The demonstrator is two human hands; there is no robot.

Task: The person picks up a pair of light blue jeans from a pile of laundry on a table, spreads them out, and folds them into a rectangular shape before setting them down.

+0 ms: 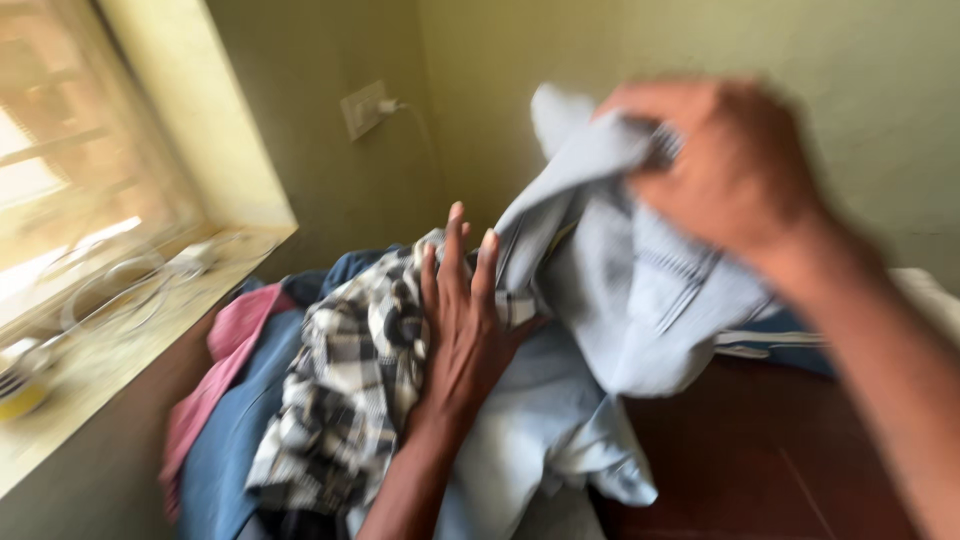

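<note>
My right hand is raised on the right, fingers closed on a bunched fold of a pale blue-grey shirt — the cloth hangs from that grip down and left toward the heap. My left hand lies flat, fingers open, on a black-and-white checked garment, its fingertips just touching the shirt's lower edge. The shirt looks soft, thin, faintly striped — blurred.

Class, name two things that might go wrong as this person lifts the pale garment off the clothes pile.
1. The right hand grips the pale grey garment only at its top; it may slip free.
2. The left hand rests flat on the checked shirt, not gripping, so the pile could slide.
</note>
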